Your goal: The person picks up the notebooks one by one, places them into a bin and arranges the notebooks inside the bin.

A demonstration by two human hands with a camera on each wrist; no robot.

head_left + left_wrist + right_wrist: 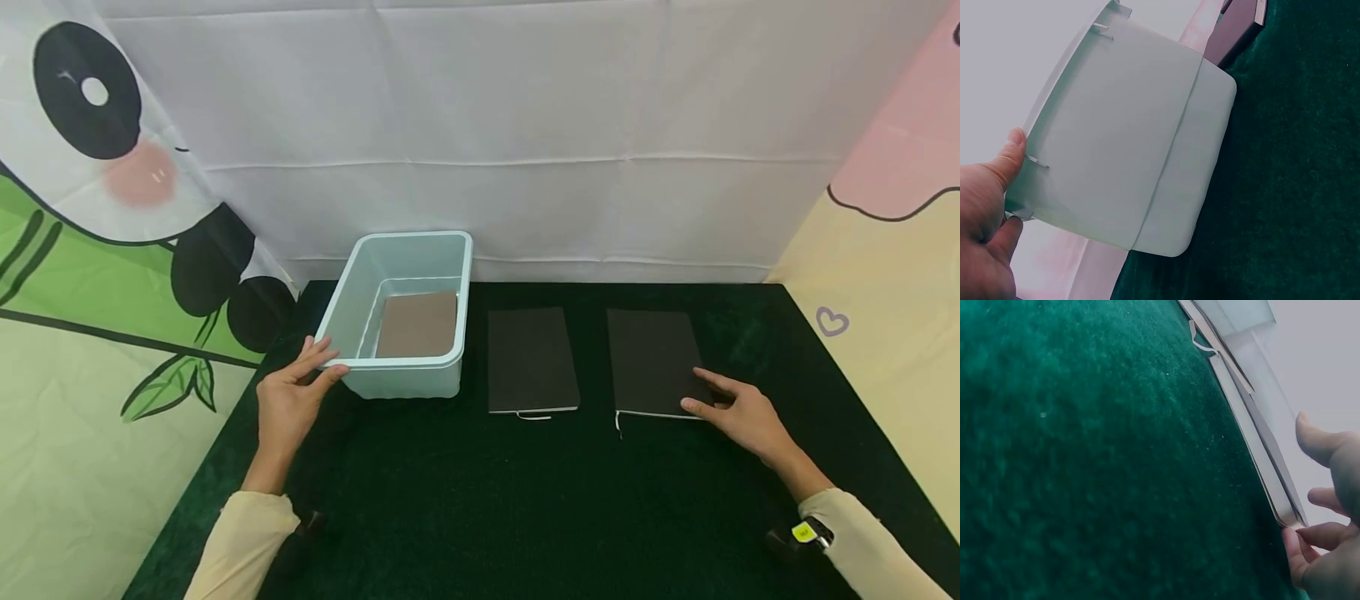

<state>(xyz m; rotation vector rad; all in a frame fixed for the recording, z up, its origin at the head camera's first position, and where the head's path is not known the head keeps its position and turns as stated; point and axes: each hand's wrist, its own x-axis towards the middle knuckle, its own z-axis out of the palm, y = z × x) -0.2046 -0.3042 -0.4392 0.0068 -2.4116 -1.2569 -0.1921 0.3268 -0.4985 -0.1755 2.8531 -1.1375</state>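
Note:
My left hand [292,402] grips the near left corner of a light blue plastic tub [401,377], thumb and fingers about its rim. In the left wrist view the tub [1116,131] shows its outer wall. A brown-grey flat rectangle [417,325], like a notebook cover, lies inside it. At the right, my right hand [742,414] is at the near right corner of a black notebook [652,358] with a white ribbon. The right wrist view shows fingertips [1291,540] against that notebook's corner [1257,450], while the thumb stands raised away from its cover.
Another black notebook [531,360] with a ribbon lies between the tub and the right-hand notebook. Everything rests on a table with dark green cloth [480,508]. A white curtain [525,150] hangs behind, with printed cloth [892,333] at the sides.

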